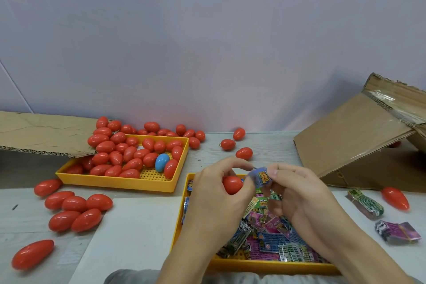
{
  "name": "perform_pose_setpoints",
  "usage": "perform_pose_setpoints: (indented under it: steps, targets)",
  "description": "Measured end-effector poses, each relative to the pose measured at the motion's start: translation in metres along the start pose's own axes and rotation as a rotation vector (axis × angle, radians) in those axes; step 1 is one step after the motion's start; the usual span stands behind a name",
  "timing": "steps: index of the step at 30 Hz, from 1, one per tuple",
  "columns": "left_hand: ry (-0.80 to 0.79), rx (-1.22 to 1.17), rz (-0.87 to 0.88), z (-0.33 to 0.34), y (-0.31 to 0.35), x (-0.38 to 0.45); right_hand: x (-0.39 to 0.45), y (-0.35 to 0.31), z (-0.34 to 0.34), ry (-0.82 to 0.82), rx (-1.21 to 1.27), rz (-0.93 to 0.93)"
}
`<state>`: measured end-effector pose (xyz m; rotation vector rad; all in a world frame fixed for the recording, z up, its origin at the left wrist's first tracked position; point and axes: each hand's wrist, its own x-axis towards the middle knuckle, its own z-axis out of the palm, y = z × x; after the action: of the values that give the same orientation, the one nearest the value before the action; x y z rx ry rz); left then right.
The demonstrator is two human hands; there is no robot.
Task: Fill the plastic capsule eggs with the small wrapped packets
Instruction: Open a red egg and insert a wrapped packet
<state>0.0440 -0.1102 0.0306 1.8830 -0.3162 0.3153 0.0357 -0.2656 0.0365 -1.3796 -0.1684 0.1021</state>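
My left hand [214, 191] grips a red capsule egg [232, 185] above the near yellow tray [253, 265]. Right beside it, my right hand [297, 193] pinches a small blue wrapped packet [260, 177] at the egg's right end. Whether the egg is open is hidden by my fingers. Several colourful wrapped packets [272, 237] lie in that tray under my hands. A second yellow tray [119, 183] further left holds several red eggs and one blue egg [161, 162].
Loose red eggs [76, 210] lie at the left, more along the wall [239, 133], one at the right [395, 198]. Two banded packet bundles [366, 206] [396, 231] sit right of the tray. A cardboard box [359, 143] stands right, a cardboard sheet [41, 133] left, a white sheet [129, 237] in front.
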Motion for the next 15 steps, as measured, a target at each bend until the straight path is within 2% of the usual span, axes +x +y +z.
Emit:
perform_pose_setpoints:
  steps: [3,10,15]
  targets:
    - [0.025,-0.021,-0.035,0.0015,0.0006,0.0008,0.0002,0.0013,-0.001,-0.026,0.016,-0.013]
    - [0.083,-0.012,-0.021,-0.0005,0.0021,0.0014,0.004,0.0074,-0.0007,0.03,-0.122,-0.07]
    - [0.029,-0.011,-0.057,-0.0008,0.0007,0.0017,0.0027,0.0067,-0.0006,0.075,-0.138,-0.125]
